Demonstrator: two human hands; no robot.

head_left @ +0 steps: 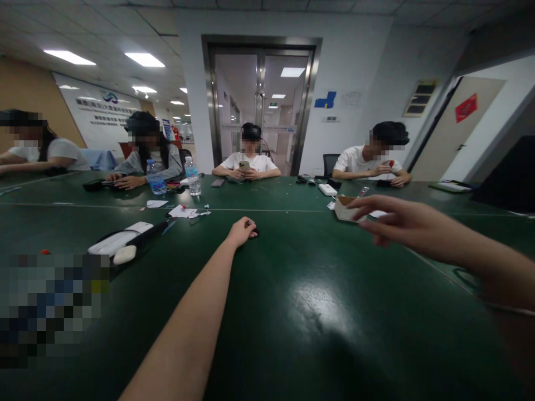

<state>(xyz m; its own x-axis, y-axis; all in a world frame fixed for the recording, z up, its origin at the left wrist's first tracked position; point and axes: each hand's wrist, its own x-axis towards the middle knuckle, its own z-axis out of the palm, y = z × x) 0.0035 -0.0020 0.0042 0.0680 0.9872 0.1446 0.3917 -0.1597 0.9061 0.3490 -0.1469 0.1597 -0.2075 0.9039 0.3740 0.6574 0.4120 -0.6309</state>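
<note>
My left hand [243, 233] rests on the green table [284, 289] near the middle, its fingers curled round a small dark object that is mostly hidden. My right hand [382, 217] is raised over the table at the right, slightly blurred, with its fingers apart and nothing seen between them. Just beyond its fingertips stands a small open cardboard box [343, 209], partly covered by the hand. A thin clear item [363, 192] sticks up at the box's back edge.
At the left lie a white power strip [121, 238] and an off-white case [125, 254]. Beyond are paper scraps [184, 211], two water bottles [193, 177] and a white device [327, 190]. Several people sit along the far side.
</note>
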